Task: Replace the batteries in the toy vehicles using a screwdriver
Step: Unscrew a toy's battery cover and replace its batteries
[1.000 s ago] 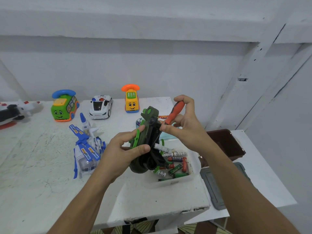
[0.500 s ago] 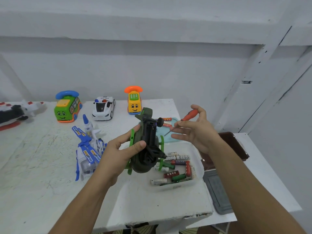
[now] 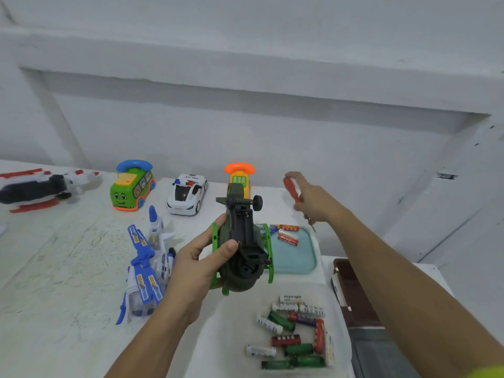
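My left hand (image 3: 200, 264) grips a dark green toy helicopter (image 3: 242, 241) held belly-up above the white table, its open black battery bay facing me. My right hand (image 3: 311, 203) is stretched out to the far right of the table and holds a red-handled screwdriver (image 3: 293, 190), its metal tip pointing down past my wrist. A clear tub (image 3: 231, 342) at the front holds several loose batteries (image 3: 294, 334). A teal lid (image 3: 297, 257) behind the helicopter carries a few red batteries (image 3: 287, 234).
A blue and white toy plane (image 3: 147, 266) lies left of my hand. Along the back stand a green bus toy (image 3: 132, 186), a white police car (image 3: 186, 193), an orange-topped yellow toy (image 3: 240, 174) and a black and white aircraft (image 3: 41, 186). A brown box (image 3: 354, 290) sits lower right.
My right hand has left the helicopter and swung out to the far right with the screwdriver. The left hand has tilted the helicopter flatter, bay up.
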A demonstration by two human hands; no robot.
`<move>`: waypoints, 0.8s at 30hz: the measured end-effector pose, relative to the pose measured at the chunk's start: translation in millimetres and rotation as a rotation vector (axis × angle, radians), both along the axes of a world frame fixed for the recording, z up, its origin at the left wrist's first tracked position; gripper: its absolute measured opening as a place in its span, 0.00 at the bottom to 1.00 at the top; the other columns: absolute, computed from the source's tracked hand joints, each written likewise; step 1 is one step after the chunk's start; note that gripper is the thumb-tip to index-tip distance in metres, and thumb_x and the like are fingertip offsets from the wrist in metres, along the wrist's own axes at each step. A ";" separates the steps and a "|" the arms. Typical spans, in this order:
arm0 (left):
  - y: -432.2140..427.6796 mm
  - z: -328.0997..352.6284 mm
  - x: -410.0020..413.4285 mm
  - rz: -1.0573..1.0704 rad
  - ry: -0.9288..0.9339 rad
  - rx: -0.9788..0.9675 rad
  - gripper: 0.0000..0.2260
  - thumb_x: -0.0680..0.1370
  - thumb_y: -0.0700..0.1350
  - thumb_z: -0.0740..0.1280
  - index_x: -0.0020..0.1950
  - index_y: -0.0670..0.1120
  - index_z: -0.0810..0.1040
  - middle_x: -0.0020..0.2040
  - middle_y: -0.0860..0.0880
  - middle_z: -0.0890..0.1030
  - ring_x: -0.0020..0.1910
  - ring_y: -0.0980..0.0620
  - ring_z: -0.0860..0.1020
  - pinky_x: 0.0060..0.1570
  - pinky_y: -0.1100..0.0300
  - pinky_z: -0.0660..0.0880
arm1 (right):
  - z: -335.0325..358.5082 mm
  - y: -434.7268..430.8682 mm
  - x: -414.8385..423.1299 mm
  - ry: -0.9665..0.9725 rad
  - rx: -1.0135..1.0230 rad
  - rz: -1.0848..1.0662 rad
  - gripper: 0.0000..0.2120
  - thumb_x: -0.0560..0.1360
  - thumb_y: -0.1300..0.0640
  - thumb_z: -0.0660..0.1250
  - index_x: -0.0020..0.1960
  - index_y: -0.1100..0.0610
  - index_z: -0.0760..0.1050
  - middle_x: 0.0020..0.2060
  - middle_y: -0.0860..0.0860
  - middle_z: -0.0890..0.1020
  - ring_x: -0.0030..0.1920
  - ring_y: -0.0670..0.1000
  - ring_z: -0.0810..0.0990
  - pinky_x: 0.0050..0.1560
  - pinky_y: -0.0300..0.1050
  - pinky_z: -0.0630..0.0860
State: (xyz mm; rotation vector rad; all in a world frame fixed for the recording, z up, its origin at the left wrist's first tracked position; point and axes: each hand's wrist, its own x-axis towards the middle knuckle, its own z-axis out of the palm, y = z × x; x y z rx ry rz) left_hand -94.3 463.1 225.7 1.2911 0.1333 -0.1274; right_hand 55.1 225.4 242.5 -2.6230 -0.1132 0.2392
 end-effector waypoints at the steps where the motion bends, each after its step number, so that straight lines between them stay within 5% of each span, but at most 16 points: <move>1: -1.8 -1.2 2.7 0.008 -0.005 -0.007 0.24 0.67 0.46 0.71 0.62 0.60 0.77 0.49 0.53 0.86 0.45 0.52 0.85 0.33 0.57 0.80 | -5.8 2.0 8.7 0.007 -0.109 0.064 0.35 0.76 0.68 0.62 0.74 0.43 0.54 0.46 0.60 0.77 0.35 0.55 0.77 0.37 0.51 0.79; 6: -6.8 -7.7 14.6 0.051 -0.036 -0.035 0.25 0.68 0.43 0.69 0.64 0.57 0.76 0.51 0.52 0.86 0.45 0.50 0.85 0.32 0.58 0.79 | -36.8 10.7 38.6 0.046 -0.393 0.275 0.37 0.75 0.69 0.60 0.76 0.40 0.57 0.54 0.59 0.76 0.51 0.57 0.76 0.45 0.48 0.70; 12: -10.4 -15.6 23.6 0.082 -0.049 -0.051 0.26 0.68 0.43 0.70 0.66 0.56 0.75 0.50 0.54 0.86 0.45 0.52 0.85 0.31 0.60 0.79 | -44.7 13.6 49.2 0.123 -0.299 0.386 0.36 0.76 0.69 0.62 0.77 0.43 0.59 0.63 0.55 0.76 0.48 0.48 0.68 0.46 0.40 0.65; 16: -12.4 -17.1 27.0 0.092 -0.044 -0.068 0.40 0.54 0.60 0.82 0.65 0.58 0.77 0.53 0.51 0.85 0.49 0.49 0.85 0.34 0.58 0.80 | -45.4 3.8 51.4 0.159 -0.165 0.339 0.34 0.76 0.67 0.64 0.75 0.42 0.62 0.48 0.50 0.77 0.44 0.47 0.72 0.44 0.37 0.67; 20: -12.3 -21.5 30.8 0.124 -0.064 -0.067 0.45 0.49 0.63 0.82 0.65 0.58 0.77 0.54 0.51 0.85 0.50 0.49 0.84 0.37 0.58 0.81 | -49.1 -8.8 46.9 0.095 0.011 0.230 0.26 0.77 0.60 0.66 0.71 0.43 0.67 0.46 0.50 0.80 0.41 0.41 0.74 0.41 0.33 0.66; 24: -10.8 -22.3 32.2 0.135 -0.072 -0.075 0.45 0.48 0.64 0.82 0.65 0.58 0.77 0.52 0.53 0.85 0.48 0.51 0.85 0.36 0.59 0.81 | -47.4 -15.0 31.6 -0.116 0.084 0.141 0.07 0.77 0.60 0.66 0.51 0.49 0.76 0.44 0.49 0.78 0.40 0.41 0.72 0.42 0.37 0.67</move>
